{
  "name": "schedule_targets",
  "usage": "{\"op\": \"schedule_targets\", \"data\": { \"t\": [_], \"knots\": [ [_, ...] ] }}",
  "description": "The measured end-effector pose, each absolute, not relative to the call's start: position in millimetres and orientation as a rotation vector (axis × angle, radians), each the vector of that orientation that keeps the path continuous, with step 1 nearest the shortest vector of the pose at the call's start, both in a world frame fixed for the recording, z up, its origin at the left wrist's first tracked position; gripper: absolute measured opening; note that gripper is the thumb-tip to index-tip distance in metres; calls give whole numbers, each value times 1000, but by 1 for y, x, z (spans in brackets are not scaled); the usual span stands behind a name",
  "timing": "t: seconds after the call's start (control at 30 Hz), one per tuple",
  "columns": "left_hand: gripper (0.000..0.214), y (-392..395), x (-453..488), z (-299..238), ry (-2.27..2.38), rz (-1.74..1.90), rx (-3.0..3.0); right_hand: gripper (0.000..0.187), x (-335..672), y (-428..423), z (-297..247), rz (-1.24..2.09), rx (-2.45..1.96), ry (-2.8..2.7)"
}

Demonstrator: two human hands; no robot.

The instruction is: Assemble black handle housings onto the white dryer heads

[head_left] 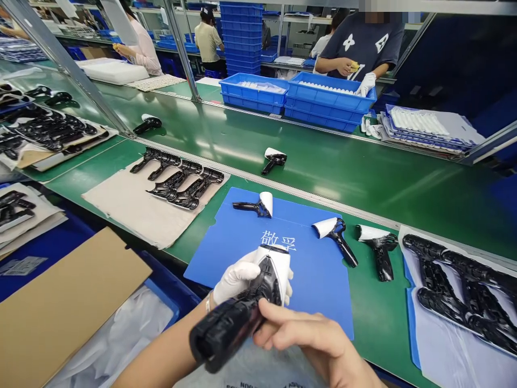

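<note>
Far left: loose black moulded handles (pixel 50 129) lie heaped on paper sheets, and a brown cardboard sheet (pixel 64 307) rests over a white plastic liner (pixel 117 334) in the near corner.

Foam sheet: a beige foam sheet (pixel 121 207) lies on the green conveyor belt (pixel 404 215), with a tight row of black handles (pixel 181 180) on it.

Left hand: the white-gloved left hand (pixel 236 280) is closed around the white head of the piece, with a bare wrist showing behind the glove.

The piece: a black pistol-grip part with a white cap (pixel 250 307) is held up between both hands, above the blue plastic mat (pixel 319 291), its grip pointing down and left.

Right hand: the bare right hand (pixel 307 337) curls its fingers (pixel 283 323) around the black grip.

Blue mat: three white-capped black handles (pixel 335 240) lie apart on or just beside it, under white printed characters.

Far right: more black handles (pixel 456 291) lie on a clear film sheet (pixel 440 345).

Across the belt: a co-worker's white-gloved hand (pixel 365 83) is just beside a blue crate (pixel 329 108) filled with white pieces.
</note>
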State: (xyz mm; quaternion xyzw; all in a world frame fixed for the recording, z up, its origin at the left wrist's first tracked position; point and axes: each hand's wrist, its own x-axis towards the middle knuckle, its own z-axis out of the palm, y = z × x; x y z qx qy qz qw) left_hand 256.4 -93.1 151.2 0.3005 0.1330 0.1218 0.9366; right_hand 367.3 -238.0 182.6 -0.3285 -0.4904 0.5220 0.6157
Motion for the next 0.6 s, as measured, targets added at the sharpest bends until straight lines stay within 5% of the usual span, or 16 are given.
{"op": "schedule_targets", "data": {
  "t": [0.3,0.53,0.6],
  "knots": [
    [37,-90,253,172,391,380,649,22,397,-265,157,1132,-951,-688],
    [33,-94,256,185,438,377,721,20,394,-260,149,1077,-948,-623],
    [34,-94,255,183,468,387,765,36,390,-259,145,1253,-877,-627]
  ]
}}
